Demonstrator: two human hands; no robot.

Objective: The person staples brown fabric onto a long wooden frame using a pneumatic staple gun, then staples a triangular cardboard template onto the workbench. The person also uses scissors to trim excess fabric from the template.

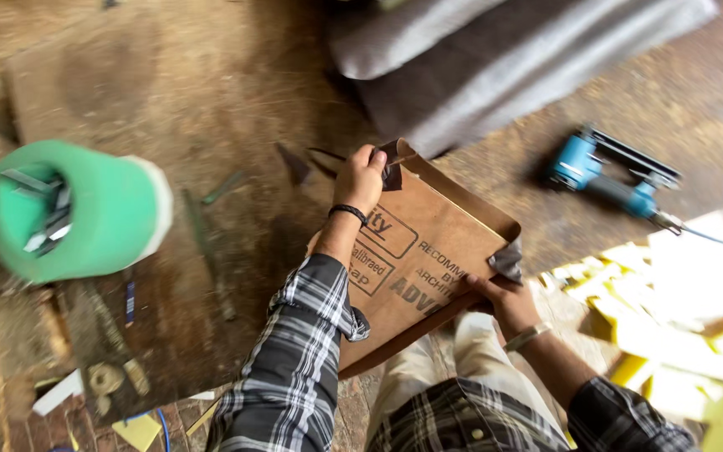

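One brown board panel (428,259), flat and printed on its upper face, is held tilted in front of the person's lap, above a dusty wooden work surface (211,84). Two dark fabric scraps sit at its corners: one at the top corner (392,172) and one at the right corner (508,259). The left hand (361,180) reaches forward to the top corner with fingers curled shut, pinching the panel edge together with the scrap there; one black band circles that wrist. The right hand (504,301) closes on the lower right edge from beneath, thumb on top, close to the second scrap; one pale bracelet sits on that wrist. Both forearms wear plaid sleeves and extend from the bottom of the view. One blue pneumatic stapler (608,176) with a hose lies on the surface to the right, well apart from the panel. One green plastic container (77,209), holding several metal pieces, lies on its side at the left. Grey fabric rolls (495,50) lie beyond the panel. Yellow foam pieces (671,335) are piled at the lower right; their count cannot be determined.
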